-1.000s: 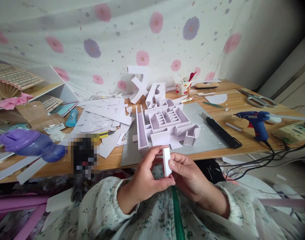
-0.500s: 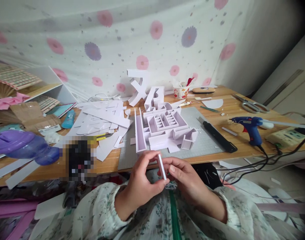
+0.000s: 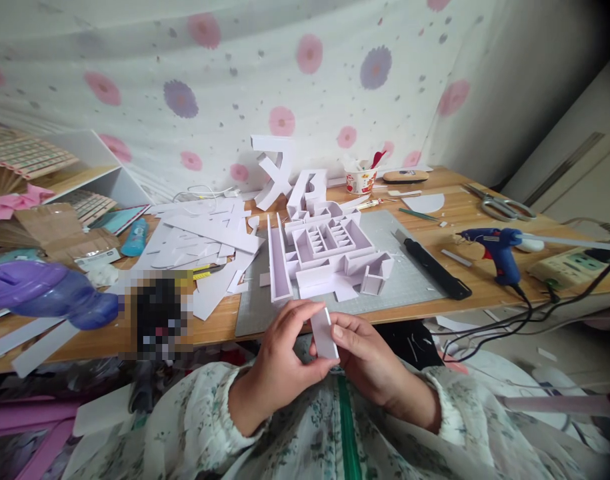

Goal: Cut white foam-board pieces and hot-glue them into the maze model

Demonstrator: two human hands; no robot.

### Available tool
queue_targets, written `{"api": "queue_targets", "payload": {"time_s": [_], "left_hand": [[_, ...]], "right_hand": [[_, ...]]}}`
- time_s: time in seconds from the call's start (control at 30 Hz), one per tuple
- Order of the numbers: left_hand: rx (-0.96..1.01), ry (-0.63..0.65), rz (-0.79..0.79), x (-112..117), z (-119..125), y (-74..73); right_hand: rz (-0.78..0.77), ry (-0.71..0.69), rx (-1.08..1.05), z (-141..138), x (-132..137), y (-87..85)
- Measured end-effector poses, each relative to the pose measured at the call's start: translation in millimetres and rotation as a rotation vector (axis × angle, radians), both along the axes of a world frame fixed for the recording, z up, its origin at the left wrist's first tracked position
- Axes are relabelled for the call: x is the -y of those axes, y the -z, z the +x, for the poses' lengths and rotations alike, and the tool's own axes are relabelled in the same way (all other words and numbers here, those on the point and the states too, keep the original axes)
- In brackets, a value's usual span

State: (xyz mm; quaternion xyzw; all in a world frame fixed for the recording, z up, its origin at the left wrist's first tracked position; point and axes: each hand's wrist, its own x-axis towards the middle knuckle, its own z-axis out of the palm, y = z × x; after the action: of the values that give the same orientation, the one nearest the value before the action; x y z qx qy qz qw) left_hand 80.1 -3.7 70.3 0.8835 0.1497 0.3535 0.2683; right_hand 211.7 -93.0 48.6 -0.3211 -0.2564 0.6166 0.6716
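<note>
A small rectangular white foam board piece [image 3: 325,335] is held in front of my chest, its flat face turned towards me. My left hand [image 3: 289,357] pinches it at the top and bottom ends between fingers and thumb. My right hand [image 3: 367,357] grips its right edge, thumb on the near face and fingers behind. Just past my hands, a hollow white foam board character [image 3: 329,250] with raised walls lies on a grey cutting mat [image 3: 409,267]. Another foam board character [image 3: 273,173] stands upright against the curtain.
A black utility knife [image 3: 435,267] lies on the mat's right side. Farther right are a blue glue gun [image 3: 499,250] with cables, and scissors [image 3: 505,203]. Foam board scraps [image 3: 199,233] and a purple bottle [image 3: 49,293] lie left. A paper cup [image 3: 361,180] stands behind.
The foam board piece has turned from edge-on to show its broad face. My right hand has moved slightly left and now grips its edge.
</note>
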Motion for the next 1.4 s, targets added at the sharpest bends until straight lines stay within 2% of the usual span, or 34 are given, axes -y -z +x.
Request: {"api": "queue_targets", "payload": {"time_s": [0.23, 0.37, 0.47, 0.7, 0.93, 1.2, 1.3, 1.4], "left_hand": [[-0.041, 0.058, -0.029, 0.6, -2.0, -3.8], [-0.063, 0.002, -0.078, 1.8, -1.5, -3.8], [-0.076, -0.011, -0.099, 1.9, -1.5, -0.7], [-0.003, 0.059, -0.144, 2.0, -3.2, 12.5], [-0.013, 0.097, -0.181, 3.6, -3.3, 9.8], [-0.007, 0.124, -0.233, 2.4, -1.6, 13.1], [0.004, 0.109, -0.193, 0.7, -1.5, 13.0], [0.01, 0.056, -0.149, -2.0, -1.9, 15.0]], "right_hand": [[-0.051, 0.036, -0.042, 0.1, -2.3, 2.5], [-0.026, 0.014, -0.031, 1.6, -1.0, 6.3], [0.002, -0.026, 0.001, 2.5, 0.6, 6.9], [0.05, -0.079, -0.061, 0.6, 2.1, 7.9], [0.067, -0.058, -0.077, -1.4, 2.5, 8.6], [0.041, -0.063, -0.096, 1.2, -0.3, 9.4], [0.037, -0.03, -0.027, 0.6, 0.1, 8.8], [0.03, 0.082, 0.33, 17.1, 8.3, 2.2]]}}
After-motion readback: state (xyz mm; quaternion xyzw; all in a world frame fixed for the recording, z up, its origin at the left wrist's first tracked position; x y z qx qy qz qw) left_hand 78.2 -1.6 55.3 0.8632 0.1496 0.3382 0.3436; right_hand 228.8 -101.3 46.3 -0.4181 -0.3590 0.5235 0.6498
